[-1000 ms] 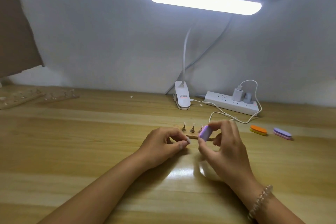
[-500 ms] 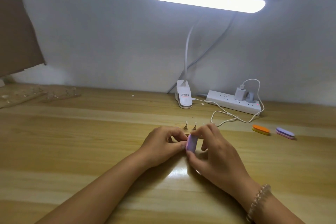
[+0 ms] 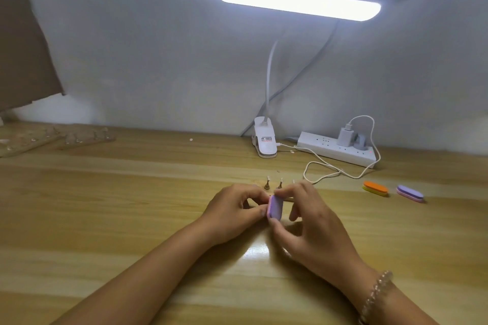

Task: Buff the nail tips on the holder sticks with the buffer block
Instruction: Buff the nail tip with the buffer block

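Closure of the gap between tool and workpiece. A second earlier the purple buffer block [image 3: 275,207] was held tilted and apart, to the right of the left fingertips. It now stands nearly upright with its left face against them, so by judgement a buffing stroke has begun and the approach is over. Right hand [image 3: 314,224]: thumb at the near end and forefinger at the far end pinch the block, and the remaining fingers are loosely spread. Left hand [image 3: 232,208]: fingers curled into a pinch that meets the block. What they pinch is hidden behind it, presumably one holder stick with its nail tip. The block thus lies between the two hands, just above the surface [image 3: 132,219]. The standing sticks [image 3: 267,184] rise just beyond the knuckles on the far side, untouched. An orange buffer [image 3: 375,188] and a second purple buffer [image 3: 410,193] lie well apart to the right.
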Demonstrator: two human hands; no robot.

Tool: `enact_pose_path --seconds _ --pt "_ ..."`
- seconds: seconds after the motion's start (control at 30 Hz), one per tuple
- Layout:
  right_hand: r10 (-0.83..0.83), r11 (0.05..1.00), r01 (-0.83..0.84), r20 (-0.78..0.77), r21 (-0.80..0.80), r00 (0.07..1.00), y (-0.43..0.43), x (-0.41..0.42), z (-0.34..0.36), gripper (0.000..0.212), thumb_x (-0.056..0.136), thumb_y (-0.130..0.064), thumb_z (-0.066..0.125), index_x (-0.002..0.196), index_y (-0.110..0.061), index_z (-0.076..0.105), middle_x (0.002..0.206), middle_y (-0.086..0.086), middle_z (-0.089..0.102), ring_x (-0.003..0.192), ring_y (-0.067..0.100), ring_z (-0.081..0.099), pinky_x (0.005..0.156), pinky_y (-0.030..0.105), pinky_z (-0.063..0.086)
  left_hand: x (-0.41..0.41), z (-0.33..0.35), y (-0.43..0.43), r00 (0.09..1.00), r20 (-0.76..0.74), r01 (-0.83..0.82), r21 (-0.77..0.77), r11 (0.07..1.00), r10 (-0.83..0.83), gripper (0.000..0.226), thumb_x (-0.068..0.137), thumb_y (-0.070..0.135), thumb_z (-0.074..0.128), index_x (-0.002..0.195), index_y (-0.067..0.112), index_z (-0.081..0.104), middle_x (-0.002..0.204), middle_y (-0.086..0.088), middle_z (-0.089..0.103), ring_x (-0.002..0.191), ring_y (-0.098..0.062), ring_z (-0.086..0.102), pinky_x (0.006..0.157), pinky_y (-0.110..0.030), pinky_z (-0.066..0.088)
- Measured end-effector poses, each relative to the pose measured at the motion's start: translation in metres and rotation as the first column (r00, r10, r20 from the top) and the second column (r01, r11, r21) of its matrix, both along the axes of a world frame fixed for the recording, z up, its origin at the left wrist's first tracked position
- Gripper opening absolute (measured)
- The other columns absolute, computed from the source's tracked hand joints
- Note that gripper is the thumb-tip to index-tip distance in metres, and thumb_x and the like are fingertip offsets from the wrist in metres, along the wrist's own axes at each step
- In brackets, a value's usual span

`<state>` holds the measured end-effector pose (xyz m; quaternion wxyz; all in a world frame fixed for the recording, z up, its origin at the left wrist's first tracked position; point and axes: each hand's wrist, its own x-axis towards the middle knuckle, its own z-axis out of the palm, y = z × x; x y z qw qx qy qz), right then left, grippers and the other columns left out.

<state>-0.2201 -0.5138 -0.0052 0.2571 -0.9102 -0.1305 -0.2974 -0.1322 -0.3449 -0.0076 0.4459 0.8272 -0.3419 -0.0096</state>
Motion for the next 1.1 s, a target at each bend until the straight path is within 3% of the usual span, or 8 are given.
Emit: enact_pose_path --seconds 0.13,0.27,0.4,0.53,0.73,0.87,1.0,1.1 --pt "-0.077 0.995 0.078 -0.021 0.055 0.997 -0.004 0.007 0.002 0.03 0.083 -0.027 0.073 0.11 -0.021 0.062 0.102 -0.013 0.054 0.072 0.003 0.054 0.067 0.026 0.051 -0.002 0.0 0.001 1.0 0.021 -0.007 0.047 0.999 0.006 0.014 0.093 0.022 0.066 0.094 0.033 0.074 0.087 0.019 0.066 0.061 0.009 0.05 0.061 -0.017 0.034" --pt "0.024 0.999 -0.025 -0.035 -0.026 0.999 0.002 -0.001 0.002 0.036 0.081 -0.031 0.068 0.117 -0.029 0.062 0.105 -0.019 0.052 0.071 0.006 0.054 0.061 0.027 0.051 -0.001 0.0 0.001 1.0 0.016 0.022 0.064 0.998 -0.023 0.022 0.095 0.015 0.059 0.103 0.03 0.073 0.096 0.016 0.067 0.068 0.006 0.052 0.066 -0.02 0.036" --pt "-0.043 0.998 0.044 -0.017 0.053 0.999 -0.001 0.005 0.004 0.038 0.083 -0.025 0.072 0.12 -0.026 0.063 0.101 -0.014 0.056 0.072 0.007 0.053 0.068 0.031 0.051 -0.001 0.001 0.0 1.0 0.022 0.008 0.05 0.999 -0.009 0.018 0.098 0.019 0.058 0.105 0.025 0.073 0.095 0.014 0.069 0.063 0.007 0.049 0.066 -0.022 0.036" --pt "-0.05 0.998 0.05 -0.006 -0.05 0.999 0.001 0.002 0.001 0.038 0.081 -0.027 0.072 0.118 -0.026 0.062 0.103 -0.013 0.056 0.074 0.003 0.048 0.064 0.025 0.048 -0.003 0.001 0.001 0.999 0.038 0.015 0.053 0.998 -0.017 0.017 0.098 0.016 0.059 0.104 0.022 0.073 0.089 0.019 0.064 0.065 0.011 0.05 0.064 -0.016 0.034" --pt "-0.188 0.966 0.187 -0.013 0.175 0.982 -0.011 0.009 0.003 0.031 0.082 -0.024 0.071 0.111 -0.025 0.062 0.101 -0.014 0.058 0.071 0.005 0.056 0.069 0.03 0.052 -0.004 0.003 0.0 1.0 -0.019 0.018 -0.028 0.999 -0.018 0.017 0.1 0.021 0.058 0.096 0.023 0.074 0.087 0.014 0.072 0.058 0.001 0.053 0.061 -0.03 0.049" --pt "-0.012 1.0 0.012 0.001 0.011 1.0 0.003 -0.001 0.002 0.034 0.081 -0.031 0.068 0.113 -0.03 0.057 0.1 -0.019 0.055 0.072 0.007 0.054 0.063 0.029 0.051 -0.005 0.003 0.001 1.0 0.026 0.001 0.01 1.0 -0.001 0.022 0.099 0.015 0.056 0.087 0.031 0.065 0.072 0.019 0.062 0.058 -0.005 0.053 0.07 -0.045 0.053" --pt "-0.099 0.994 0.099 0.001 0.054 0.995 -0.002 0.007 0.002 0.032 0.083 -0.031 0.073 0.111 -0.026 0.06 0.099 -0.018 0.059 0.073 0.003 0.053 0.066 0.028 0.051 -0.006 0.004 0.001 1.0 0.025 0.005 0.026 1.0 -0.005 0.016 0.101 0.019 0.055 0.092 0.027 0.065 0.075 0.02 0.06 0.062 -0.011 0.055 0.074 -0.049 0.052" --pt "-0.073 0.996 0.074 0.018 -0.048 0.997 -0.001 0.002 0.0 0.033 0.082 -0.036 0.071 0.111 -0.027 0.059 0.096 -0.021 0.055 0.071 0.004 0.051 0.062 0.02 0.044 -0.006 0.005 0.001 1.0 0.019 0.017 0.045 0.999 -0.018 0.018 0.1 0.018 0.054 0.091 0.03 0.063 0.08 0.018 0.06 0.068 -0.016 0.057 0.076 -0.05 0.052"
